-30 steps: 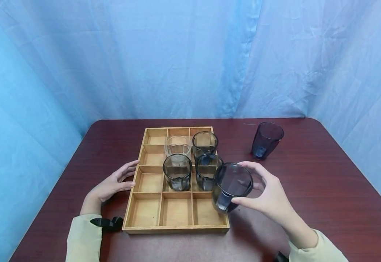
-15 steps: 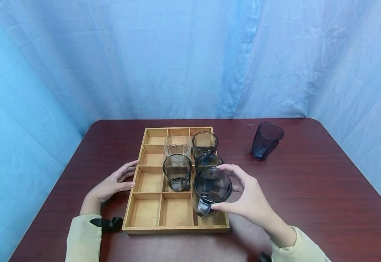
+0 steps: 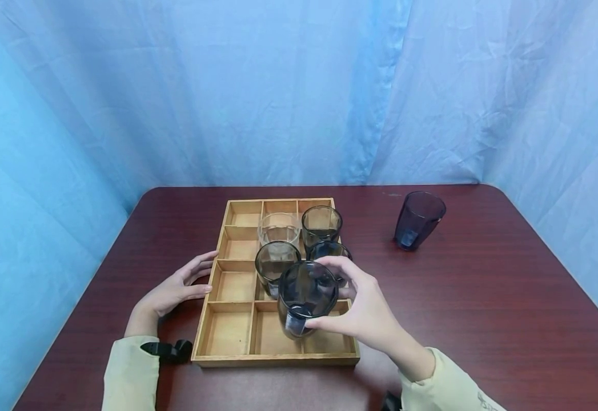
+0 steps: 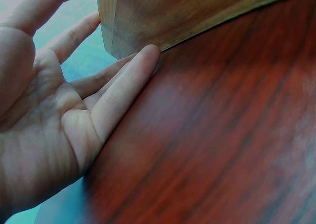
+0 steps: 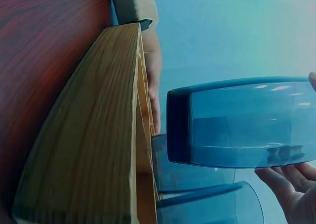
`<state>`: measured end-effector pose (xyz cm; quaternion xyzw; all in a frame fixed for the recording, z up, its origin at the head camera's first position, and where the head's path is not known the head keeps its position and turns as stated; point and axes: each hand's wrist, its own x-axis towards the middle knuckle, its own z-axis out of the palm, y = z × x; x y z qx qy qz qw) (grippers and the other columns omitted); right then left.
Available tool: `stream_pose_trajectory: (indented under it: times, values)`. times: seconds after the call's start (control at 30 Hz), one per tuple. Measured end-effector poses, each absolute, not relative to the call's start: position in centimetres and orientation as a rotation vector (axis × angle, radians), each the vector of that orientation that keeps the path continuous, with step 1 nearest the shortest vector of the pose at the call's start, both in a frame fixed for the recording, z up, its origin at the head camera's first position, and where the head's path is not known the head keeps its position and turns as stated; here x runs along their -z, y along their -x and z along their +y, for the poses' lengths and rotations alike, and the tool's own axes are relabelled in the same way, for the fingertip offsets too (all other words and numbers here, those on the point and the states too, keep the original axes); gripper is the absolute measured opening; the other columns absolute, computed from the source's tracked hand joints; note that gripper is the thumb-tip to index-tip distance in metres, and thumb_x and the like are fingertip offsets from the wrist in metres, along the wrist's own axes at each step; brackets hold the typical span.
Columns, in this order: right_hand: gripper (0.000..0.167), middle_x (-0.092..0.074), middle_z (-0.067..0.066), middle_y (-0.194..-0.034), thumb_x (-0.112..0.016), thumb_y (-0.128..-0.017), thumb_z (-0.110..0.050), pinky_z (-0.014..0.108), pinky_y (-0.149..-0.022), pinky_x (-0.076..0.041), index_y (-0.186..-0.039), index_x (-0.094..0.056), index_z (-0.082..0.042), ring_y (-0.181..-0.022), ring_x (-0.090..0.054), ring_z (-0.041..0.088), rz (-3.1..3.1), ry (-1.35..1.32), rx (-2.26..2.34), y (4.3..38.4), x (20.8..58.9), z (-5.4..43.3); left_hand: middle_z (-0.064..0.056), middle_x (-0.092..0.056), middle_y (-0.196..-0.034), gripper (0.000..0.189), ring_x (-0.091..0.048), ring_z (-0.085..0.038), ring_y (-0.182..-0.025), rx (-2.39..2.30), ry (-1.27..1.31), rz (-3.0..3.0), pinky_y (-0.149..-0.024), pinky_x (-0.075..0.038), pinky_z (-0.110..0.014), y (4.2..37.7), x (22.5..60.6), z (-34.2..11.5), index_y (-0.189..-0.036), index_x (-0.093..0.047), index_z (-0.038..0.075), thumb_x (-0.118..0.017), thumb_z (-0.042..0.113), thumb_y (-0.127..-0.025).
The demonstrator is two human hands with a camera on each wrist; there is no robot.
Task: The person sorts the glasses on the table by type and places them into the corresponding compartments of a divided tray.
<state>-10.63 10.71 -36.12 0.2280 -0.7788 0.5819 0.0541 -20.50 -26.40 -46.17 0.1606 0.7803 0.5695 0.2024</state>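
A dark tinted drinking glass (image 3: 306, 288) is gripped between the thumb and fingers of my right hand (image 3: 373, 314). It hangs above the nearest row of a wooden compartment tray (image 3: 275, 361), over the middle and right compartments. In the right wrist view the glass (image 5: 242, 122) is clear of the tray's rim. My left hand (image 3: 175, 290) touches the tray's left side; in the left wrist view its extended fingers (image 4: 123, 93) rest against the wooden wall. Standing in the tray are a clear glass (image 3: 279, 224) and dark glasses (image 3: 273, 260), one partly hidden behind my right hand.
Another dark glass (image 3: 419, 221) stands on the reddish-brown table (image 3: 463, 297), right of the tray. The tray's left column holds no glasses. Blue curtains (image 3: 257, 97) hang behind the table and at both sides.
My right hand has carried the dark glass leftward, from the tray's right edge to over the nearest row's middle and right compartments. The left hand and tray have stayed put.
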Motion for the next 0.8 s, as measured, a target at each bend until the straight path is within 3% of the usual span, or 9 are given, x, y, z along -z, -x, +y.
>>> stream_pose_trajectory:
  times: [0.8]
  values:
    - [0.078, -0.062, 0.009, -0.123, -0.092, -0.058, -0.009, 0.031, -0.085, -0.057, -0.127, -0.055, -0.010, -0.110, -0.059, 0.009, -2.361, -0.656, -1.816, 10.7, 37.2, 8.4, -0.021, -0.024, -0.157, 0.077, -0.025, -0.043, -0.142, -1.590, -0.446, 2.174, -0.092, -0.051, -0.027, 20.6, 46.2, -26.2, -0.155, -0.021, 0.018, -0.066, 0.016, -0.092]
